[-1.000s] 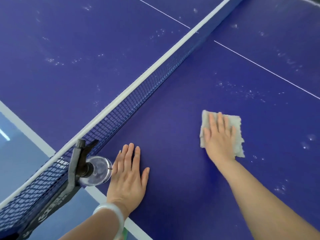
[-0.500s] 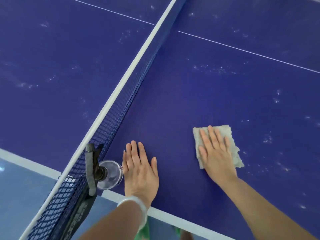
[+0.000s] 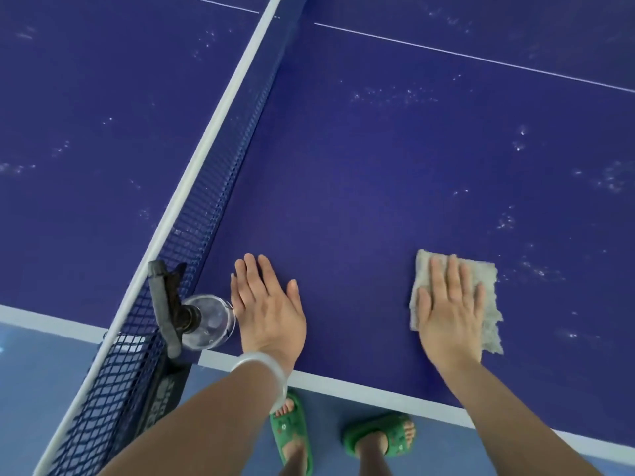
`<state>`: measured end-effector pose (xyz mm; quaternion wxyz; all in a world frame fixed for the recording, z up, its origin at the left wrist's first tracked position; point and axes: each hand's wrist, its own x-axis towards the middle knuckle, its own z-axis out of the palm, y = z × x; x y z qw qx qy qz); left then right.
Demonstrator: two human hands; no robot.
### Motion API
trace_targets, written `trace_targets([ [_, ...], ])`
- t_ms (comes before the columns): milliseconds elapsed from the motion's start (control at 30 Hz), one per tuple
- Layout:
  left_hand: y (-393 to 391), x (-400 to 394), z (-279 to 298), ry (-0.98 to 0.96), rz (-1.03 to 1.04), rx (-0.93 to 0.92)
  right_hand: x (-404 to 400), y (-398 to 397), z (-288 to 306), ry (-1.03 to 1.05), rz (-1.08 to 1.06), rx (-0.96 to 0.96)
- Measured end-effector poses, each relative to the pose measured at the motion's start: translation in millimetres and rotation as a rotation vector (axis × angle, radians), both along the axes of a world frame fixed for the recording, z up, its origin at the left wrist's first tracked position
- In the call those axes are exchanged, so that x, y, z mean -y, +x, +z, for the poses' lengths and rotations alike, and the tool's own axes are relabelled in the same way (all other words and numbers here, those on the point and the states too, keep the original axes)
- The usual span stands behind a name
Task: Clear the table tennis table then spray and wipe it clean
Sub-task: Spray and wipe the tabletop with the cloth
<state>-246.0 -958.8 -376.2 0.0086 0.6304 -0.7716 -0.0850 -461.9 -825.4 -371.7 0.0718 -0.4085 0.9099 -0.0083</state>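
Hands flat on blue table [image 3: 378,187], right hand [image 3: 450,310] pressing cloth [image 3: 489,293].
Right fingers straight, spread over grey cloth near table's 5 o'clock edge; cloth pokes out at hand's 3 o'clock. Left hand [image 3: 269,307] palm down, fingers straight, holding nothing. Spray bottle [image 3: 206,321] touching left hand at its 9 o'clock, beside net [image 3: 220,187]. White droplets scattered toward 2 o'clock. White bangle [image 3: 261,364] on left wrist. Green sandals [image 3: 378,434] at 6 o'clock.

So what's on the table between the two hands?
Nothing: in the head view, only bare blue table lies between the left hand, flat on the table, and the right hand pressing the cloth.
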Motion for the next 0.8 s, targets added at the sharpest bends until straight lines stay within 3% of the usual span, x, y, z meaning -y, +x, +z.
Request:
trace_targets([
  [67, 0.7, -0.2, 0.0, -0.002, 0.002, -0.002, 12.3, -1.7, 1.4, -0.028, -0.305, 0.048],
  [133, 0.9, -0.5, 1.0, -0.007, 0.005, -0.008, 33.4, 28.3, 4.4, -0.041, -0.357, 0.056],
  [200, 0.9, -0.3, 1.0, -0.009, 0.005, -0.018, 43.4, 74.1, 3.4, -0.064, -0.144, 0.046],
  [300, 1.1, 0.0, 1.0, -0.007, 0.007, -0.04, 16.3, 118.4, 3.5, -0.048, 0.35, 0.066],
  [367, 1.1, 0.2, 1.1, -0.015, 0.006, -0.048, -14.6, 100.2, 4.7, 0.002, 0.434, 0.062],
  [433, 0.7, 0.1, 0.5, -0.026, 0.003, -0.051, -39.1, 68.8, 9.3, 0.008, 0.32, 0.069],
  [567, 1.8, -0.5, -1.3, -0.031, 0.0, -0.052, -37.2, 46.0, 25.3, -0.166, 0.119, 0.3],
  [667, 1.7, -0.6, -1.9, -0.037, 0.004, -0.059, -23.2, 58.2, 28.9, -0.318, -0.116, 0.151],
  [800, 2.2, -0.4, -3.0, -0.045, 0.002, -0.063, -0.7, 78.0, 15.4, -0.175, -0.35, 0.107],
])
